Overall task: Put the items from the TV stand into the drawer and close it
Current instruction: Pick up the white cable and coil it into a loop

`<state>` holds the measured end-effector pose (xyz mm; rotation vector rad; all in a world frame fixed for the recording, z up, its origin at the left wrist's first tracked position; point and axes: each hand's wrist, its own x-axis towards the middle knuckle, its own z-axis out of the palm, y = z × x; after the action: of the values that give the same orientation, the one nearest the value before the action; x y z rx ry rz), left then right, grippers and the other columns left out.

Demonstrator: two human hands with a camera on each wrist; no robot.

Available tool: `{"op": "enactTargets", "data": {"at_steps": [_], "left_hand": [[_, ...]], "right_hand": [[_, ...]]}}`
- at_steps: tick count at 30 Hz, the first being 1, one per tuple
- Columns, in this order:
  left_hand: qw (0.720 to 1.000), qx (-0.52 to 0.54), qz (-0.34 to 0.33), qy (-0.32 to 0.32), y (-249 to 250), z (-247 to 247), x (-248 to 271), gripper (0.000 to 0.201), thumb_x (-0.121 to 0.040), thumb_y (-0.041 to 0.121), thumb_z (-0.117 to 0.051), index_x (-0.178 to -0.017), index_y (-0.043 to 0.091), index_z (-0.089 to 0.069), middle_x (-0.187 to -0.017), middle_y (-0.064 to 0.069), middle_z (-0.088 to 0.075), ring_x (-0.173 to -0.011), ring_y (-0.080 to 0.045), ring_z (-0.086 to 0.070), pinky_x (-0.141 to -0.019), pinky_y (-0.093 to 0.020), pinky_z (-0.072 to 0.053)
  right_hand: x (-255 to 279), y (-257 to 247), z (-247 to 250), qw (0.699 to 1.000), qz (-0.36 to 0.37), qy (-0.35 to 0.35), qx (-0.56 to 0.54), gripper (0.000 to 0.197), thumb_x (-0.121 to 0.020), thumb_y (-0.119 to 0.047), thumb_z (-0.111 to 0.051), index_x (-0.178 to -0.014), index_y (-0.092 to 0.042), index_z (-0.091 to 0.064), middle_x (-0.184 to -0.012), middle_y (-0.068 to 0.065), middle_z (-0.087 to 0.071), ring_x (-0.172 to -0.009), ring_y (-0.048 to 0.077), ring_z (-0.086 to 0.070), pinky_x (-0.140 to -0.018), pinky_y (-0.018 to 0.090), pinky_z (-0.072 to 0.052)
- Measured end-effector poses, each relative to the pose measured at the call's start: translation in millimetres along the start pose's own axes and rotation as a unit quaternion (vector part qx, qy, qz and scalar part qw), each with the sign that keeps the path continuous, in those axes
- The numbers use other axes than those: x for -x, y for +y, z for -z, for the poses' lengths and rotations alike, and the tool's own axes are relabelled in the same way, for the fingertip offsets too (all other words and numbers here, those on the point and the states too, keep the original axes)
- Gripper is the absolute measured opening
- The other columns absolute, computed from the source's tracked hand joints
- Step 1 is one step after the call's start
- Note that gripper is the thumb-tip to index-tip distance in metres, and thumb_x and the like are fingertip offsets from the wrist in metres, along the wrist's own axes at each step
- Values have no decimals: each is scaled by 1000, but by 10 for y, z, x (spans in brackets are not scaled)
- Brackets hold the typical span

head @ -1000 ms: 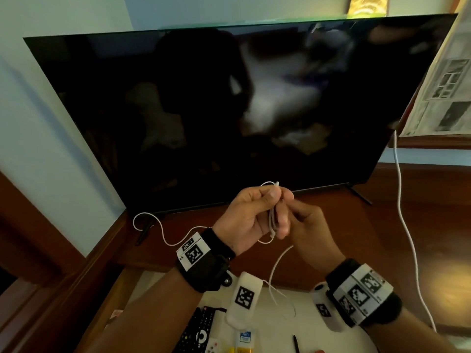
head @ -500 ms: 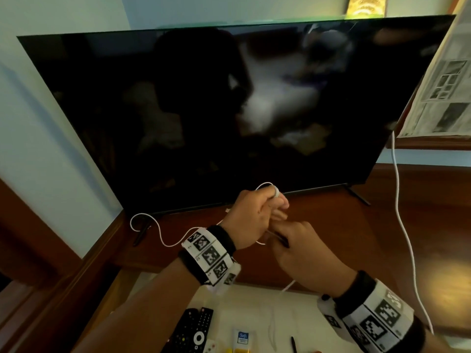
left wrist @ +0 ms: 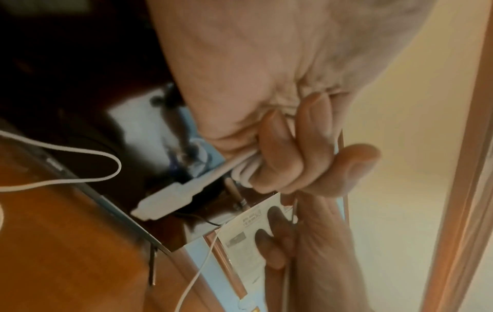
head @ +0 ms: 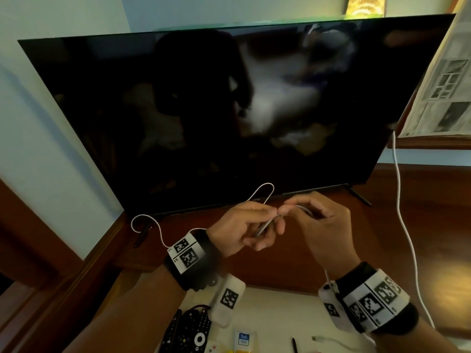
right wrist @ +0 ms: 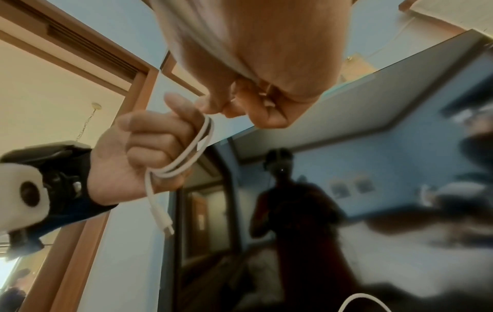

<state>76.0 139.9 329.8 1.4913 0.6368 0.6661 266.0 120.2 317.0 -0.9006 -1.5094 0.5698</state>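
Observation:
A thin white charging cable (head: 265,191) is partly wound into a small coil (right wrist: 192,151) round my left hand's fingers (left wrist: 277,156). My left hand (head: 251,226) grips that coil above the wooden TV stand (head: 382,233). The plug end (right wrist: 163,220) hangs below the coil. My right hand (head: 319,220) is close to the right of it and pinches the free run of the cable. The cable's loose tail (head: 146,221) lies on the stand at the left. Below my wrists the drawer (head: 277,312) stands open, lined in white.
In the drawer lie black remotes (head: 190,332), a small blue-and-white box (head: 244,338), a pen (head: 294,345) and another white cable (head: 331,340). A large black TV (head: 229,110) fills the back. A thicker white cord (head: 402,225) hangs at the right, under a newspaper (head: 446,80).
My right hand has swung down and back up to the right of the left hand, carrying the cable round it. A loop of cable now stands above my left hand.

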Motion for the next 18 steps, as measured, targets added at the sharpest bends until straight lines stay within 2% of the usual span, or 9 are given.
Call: {"op": "enactTargets", "data": {"at_steps": [3, 5, 6, 7, 9, 11, 13, 16, 18], "left_hand": [[996, 79, -28, 7, -47, -27, 3, 35, -109, 26, -36, -94, 8, -61, -55, 0, -56, -41, -11, -37, -48, -23, -34], [982, 178, -59, 26, -51, -78, -8, 33, -109, 24, -37, -96, 7, -61, -61, -2, -62, -46, -11, -52, -51, -22, -45], [971, 227, -71, 37, -42, -113, -27, 31, -108, 24, -39, -97, 7, -62, -68, -4, -66, -52, -12, -60, -55, -23, -50], [961, 262, -79, 50, -34, -154, -50, 29, -106, 23, -42, -99, 6, -63, -75, -7, -70, -62, -15, -68, -61, -25, -56], [954, 270, -93, 93, -40, -205, -107, 26, -104, 18, -45, -106, 1, -63, -92, -14, -74, -83, -24, -75, -75, -30, -61], [959, 218, -114, 143, -62, -208, -175, 25, -105, 11, -44, -113, -6, -61, -102, -22, -74, -96, -32, -75, -84, -37, -61], [961, 139, -130, 199, -90, -162, -235, 25, -106, 7, -45, -116, -11, -59, -106, -27, -73, -99, -36, -74, -86, -39, -60], [954, -102, -114, 259, -119, 2, -278, 22, -106, 8, -48, -109, -8, -63, -98, -20, -76, -92, -25, -76, -85, -31, -60], [933, -273, -74, 223, -149, 86, -260, 20, -106, 14, -51, -98, 5, -66, -87, -8, -76, -80, -15, -75, -79, -32, -61]], "right_hand": [[48, 152, -55, 1000, 13, -9, 7, 12, -91, -11, -68, -99, -12, -77, -92, -4, -76, -84, 14, -72, -74, 30, -58], [98, 224, -114, 999, 1, -33, 26, 21, -96, -8, -62, -110, -14, -75, -97, -7, -75, -87, 8, -72, -74, 26, -58], [130, 241, -143, 998, -15, -56, 32, 23, -97, -4, -59, -109, -17, -74, -92, -12, -75, -81, 4, -70, -69, 21, -57], [171, 251, -173, 995, -35, -83, 41, 28, -99, 0, -55, -101, -22, -73, -81, -17, -72, -69, 0, -67, -59, 17, -52], [236, 270, -236, 984, -87, -132, 81, 40, -99, 3, -51, -79, -29, -64, -65, -20, -66, -49, 2, -55, -46, 17, -41], [273, 264, -268, 971, -116, -173, 113, 36, -102, -3, -47, -76, -25, -61, -65, -11, -65, -46, 7, -54, -44, 25, -42], [312, 220, -287, 963, -131, -209, 108, 25, -104, -8, -45, -89, -19, -62, -70, -1, -64, -43, 9, -51, -42, 31, -45], [411, 167, -275, 954, -156, -234, 101, 20, -103, -14, -50, -95, -26, -63, -70, 1, -62, -43, 6, -47, -42, 23, -40], [444, 142, -237, 958, -153, -223, 98, 14, -102, -22, -55, -93, -28, -64, -65, 1, -59, -44, 6, -43, -44, 24, -36]]}}
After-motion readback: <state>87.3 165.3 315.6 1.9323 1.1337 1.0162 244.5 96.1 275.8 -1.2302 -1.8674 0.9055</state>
